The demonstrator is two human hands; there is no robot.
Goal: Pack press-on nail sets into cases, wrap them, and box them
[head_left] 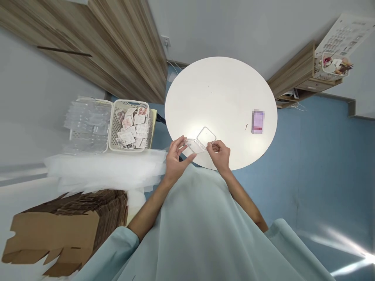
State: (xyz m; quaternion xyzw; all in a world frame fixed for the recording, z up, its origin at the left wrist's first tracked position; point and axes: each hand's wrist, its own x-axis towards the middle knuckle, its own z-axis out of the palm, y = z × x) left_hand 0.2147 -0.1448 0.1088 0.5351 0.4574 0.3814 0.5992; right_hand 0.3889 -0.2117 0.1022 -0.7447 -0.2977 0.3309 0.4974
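Observation:
Over the near edge of the white table, both my hands hold a transparent plastic case [194,146] with its lid [202,129] raised on the far side. My left hand [175,160] grips the left side of the case between thumb and fingers. With fingertips pinched together, my right hand [220,155] holds the right corner near the hinge. Whether anything lies inside the case is hard to tell through the glare.
The round white table [219,89] bears a purple packet [258,121] at its right. On the left stand a basket of small printed cards [131,127], stacked transparent cases [89,121], white translucent bags [108,168] and folded cardboard boxes [55,230].

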